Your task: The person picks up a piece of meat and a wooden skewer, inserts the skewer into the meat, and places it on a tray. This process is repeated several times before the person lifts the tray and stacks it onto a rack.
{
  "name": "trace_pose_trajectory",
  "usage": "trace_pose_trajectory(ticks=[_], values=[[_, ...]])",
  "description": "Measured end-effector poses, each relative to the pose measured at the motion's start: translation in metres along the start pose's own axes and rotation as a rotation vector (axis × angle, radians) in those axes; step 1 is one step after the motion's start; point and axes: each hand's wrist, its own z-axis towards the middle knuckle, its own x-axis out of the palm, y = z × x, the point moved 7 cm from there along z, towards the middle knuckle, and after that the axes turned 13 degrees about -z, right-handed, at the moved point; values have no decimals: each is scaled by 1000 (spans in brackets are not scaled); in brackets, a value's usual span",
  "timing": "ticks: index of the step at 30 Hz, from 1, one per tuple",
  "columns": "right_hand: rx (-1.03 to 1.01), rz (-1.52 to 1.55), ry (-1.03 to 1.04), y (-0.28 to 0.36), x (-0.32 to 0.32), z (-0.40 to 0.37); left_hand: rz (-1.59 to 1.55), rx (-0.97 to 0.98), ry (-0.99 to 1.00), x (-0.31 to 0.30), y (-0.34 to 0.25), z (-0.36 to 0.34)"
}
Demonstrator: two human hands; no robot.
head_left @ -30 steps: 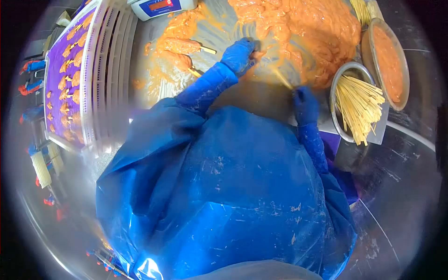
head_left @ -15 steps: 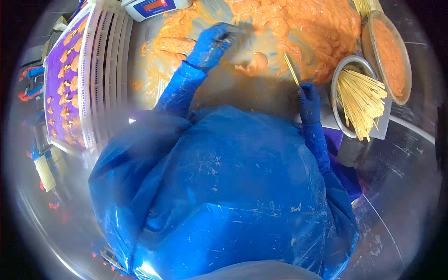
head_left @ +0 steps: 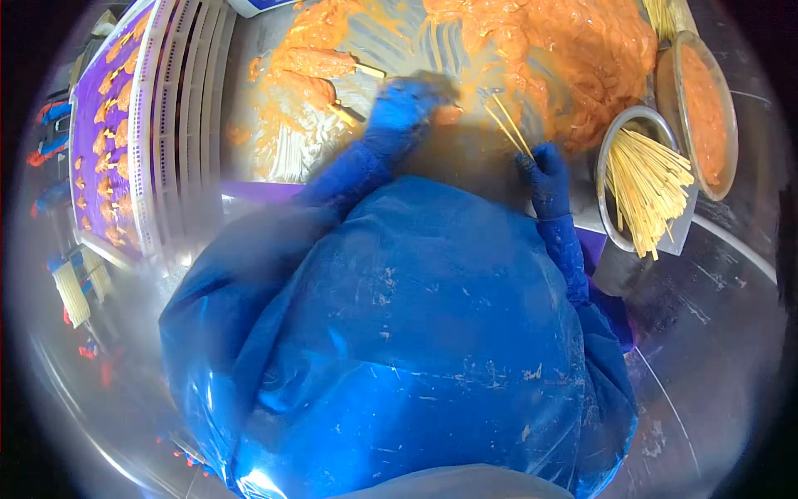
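Observation:
My left hand (head_left: pixel 403 112), in a blue glove, is over the metal table beside a small piece of orange marinated meat (head_left: pixel 449 115). Its fingertips are blurred and partly cover the meat, so their grip cannot be made out. In my right hand (head_left: pixel 545 179), also gloved in blue, two thin wooden skewers (head_left: pixel 509 125) are pinched, their free ends pointing up and left. Left of my left hand lie two skewered meat pieces (head_left: pixel 312 63) with short stick ends showing. A large heap of marinated meat (head_left: pixel 565 54) spreads across the table beyond both hands.
A metal container of wooden skewers (head_left: pixel 648 187) leans at right, next to a bowl of orange meat (head_left: pixel 705 116). Stacked white trays (head_left: pixel 179 125) stand at left, the top one holding skewered pieces on a purple sheet. The edge of a scale (head_left: pixel 258 5) shows at the top.
My left hand has come down and right from the skewered pieces to the small meat piece, uncovering the stick ends. The skewers in my right hand have fanned apart.

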Motion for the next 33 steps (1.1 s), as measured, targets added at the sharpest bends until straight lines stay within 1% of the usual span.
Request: trace_pose_trajectory(ticks=[1,2,3,4,6,7,9,11,13,16,19,20,22,25,28,32,33], values=[[1,-4,33,3,2,0,2,-2,-2,7,7,-5],[0,-6,32,6,1,0,-68,6,35,21,20,-14],[48,24,46,10,2,-1,-142,20,76,25,19,-10],[101,53,63,9,2,-5,-150,20,79,27,16,-11],[103,37,41,3,0,-7,-18,-200,-62,16,21,-17],[96,24,19,1,0,-7,-19,-204,-61,17,24,-19],[82,-15,38,3,0,-8,-50,-63,12,24,23,-19],[73,-54,48,5,-1,-7,-74,-74,10,28,29,-21],[-41,-331,58,13,2,-2,-98,-87,8,31,31,-22],[-83,-296,50,20,6,-1,-83,-93,-14,31,31,-20],[-61,-311,51,24,8,0,-115,-107,-3,31,29,-18],[-61,-311,52,21,8,1,-94,-79,6,30,26,-16],[-133,-329,22,21,10,2,-73,-53,16,29,24,-15],[-89,-342,39,21,10,3,-111,-64,12,31,26,-17],[-121,-329,35,28,10,4,-132,-62,13,33,26,-18],[-105,-360,72,37,7,6,-95,-73,14,36,28,-20],[-171,-402,39,40,4,8,-70,-92,1,36,29,-21]])
